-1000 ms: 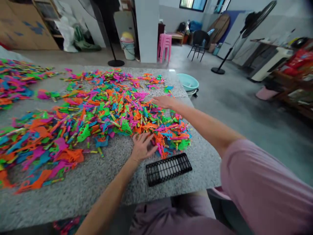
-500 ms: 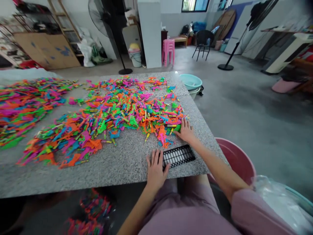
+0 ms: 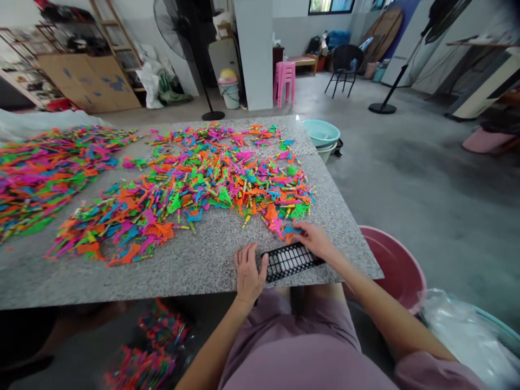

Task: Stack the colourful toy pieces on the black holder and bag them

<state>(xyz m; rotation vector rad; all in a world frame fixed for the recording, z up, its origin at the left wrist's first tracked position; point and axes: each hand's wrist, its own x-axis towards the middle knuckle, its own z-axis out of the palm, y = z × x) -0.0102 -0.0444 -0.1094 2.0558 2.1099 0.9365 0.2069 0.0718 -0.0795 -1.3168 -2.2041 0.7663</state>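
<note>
A small black lattice basket [image 3: 289,262] lies near the front edge of the granite table. My left hand [image 3: 248,272] rests flat at its left end, fingers stretched out and thumb against the rim. My right hand [image 3: 316,241] is just behind the basket's right end, its fingers closed at a blue plastic toy piece [image 3: 289,231]; the fingertips are partly hidden. A pink and orange piece [image 3: 275,221] lies beside it. Beyond spreads a pile of small bright plastic pieces [image 3: 211,179], several looking like toy pistols with yellow tips.
A second pile [image 3: 60,168] covers the table's left side. A red tub [image 3: 394,265] and a clear plastic bag [image 3: 459,325] stand at the right. Blue basins [image 3: 320,131] are past the far right corner. More bright pieces [image 3: 142,365] lie under the table.
My right hand has moved from the pile's right edge back toward the basket, closing at the blue piece. My left hand and the basket have shifted little.
</note>
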